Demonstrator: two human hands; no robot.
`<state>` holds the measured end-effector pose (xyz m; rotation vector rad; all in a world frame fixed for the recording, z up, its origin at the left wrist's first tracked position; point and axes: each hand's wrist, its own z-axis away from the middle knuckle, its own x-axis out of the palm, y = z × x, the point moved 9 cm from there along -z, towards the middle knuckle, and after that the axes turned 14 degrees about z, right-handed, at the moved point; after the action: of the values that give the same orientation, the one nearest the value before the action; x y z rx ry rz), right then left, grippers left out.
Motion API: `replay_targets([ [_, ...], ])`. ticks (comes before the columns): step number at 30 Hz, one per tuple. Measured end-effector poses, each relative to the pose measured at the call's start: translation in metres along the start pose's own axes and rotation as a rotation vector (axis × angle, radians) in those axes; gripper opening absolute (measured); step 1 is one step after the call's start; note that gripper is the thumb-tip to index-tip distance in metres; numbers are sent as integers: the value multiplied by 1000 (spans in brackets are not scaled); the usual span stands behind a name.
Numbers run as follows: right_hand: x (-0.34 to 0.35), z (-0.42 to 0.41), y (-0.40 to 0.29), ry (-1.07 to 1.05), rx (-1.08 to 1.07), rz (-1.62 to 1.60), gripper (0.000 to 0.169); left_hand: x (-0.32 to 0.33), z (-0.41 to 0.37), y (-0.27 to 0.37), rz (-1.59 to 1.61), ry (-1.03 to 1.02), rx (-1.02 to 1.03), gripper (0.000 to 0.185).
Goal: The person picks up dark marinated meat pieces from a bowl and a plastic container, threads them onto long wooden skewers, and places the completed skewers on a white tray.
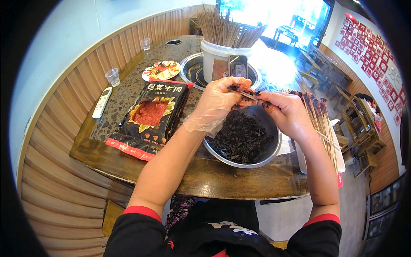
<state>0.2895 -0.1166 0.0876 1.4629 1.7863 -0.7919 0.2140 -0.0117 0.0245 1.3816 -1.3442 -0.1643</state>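
Observation:
My left hand (213, 99), in a clear plastic glove, holds reddish meat with dark leafy shreds stuck to it. My right hand (285, 110) looks bare and pinches a thin bamboo skewer (249, 95) at the meat, its tip hidden by my fingers. Both hands meet above the far rim of a steel bowl (250, 165). Loose dark leafy shreds (244, 138) cover the bowl's inside. Beside my right forearm, several loaded skewers (321, 125) lie on a white tray (339, 160), their dark-and-red ends pointing away from me.
Left of the bowl lies a printed meat packet (151, 112). Beyond it are a stained plate (160, 70), a remote control (102, 102) and plastic cups (112, 77). A white bucket (208, 53) of skewers stands in the table's round hotpot well (189, 72), a phone (238, 66) in front.

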Motion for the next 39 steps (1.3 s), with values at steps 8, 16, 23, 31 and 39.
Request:
replay_targets([
  [8, 3, 2, 4, 12, -3, 68, 24, 5, 2, 1, 14, -70, 29, 25],
  [16, 5, 3, -2, 11, 10, 169, 25, -2, -4, -2, 145, -104, 7, 18],
  [23, 7, 6, 0, 93, 51, 99, 23, -19, -9, 3, 401, -17, 37, 20],
  [31, 18, 3, -9, 131, 88, 79, 23, -18, -6, 2, 504, 52, 37, 21],
  [39, 15, 3, -10, 229, 85, 13, 24, -15, -7, 3, 566, 7, 29, 22],
])
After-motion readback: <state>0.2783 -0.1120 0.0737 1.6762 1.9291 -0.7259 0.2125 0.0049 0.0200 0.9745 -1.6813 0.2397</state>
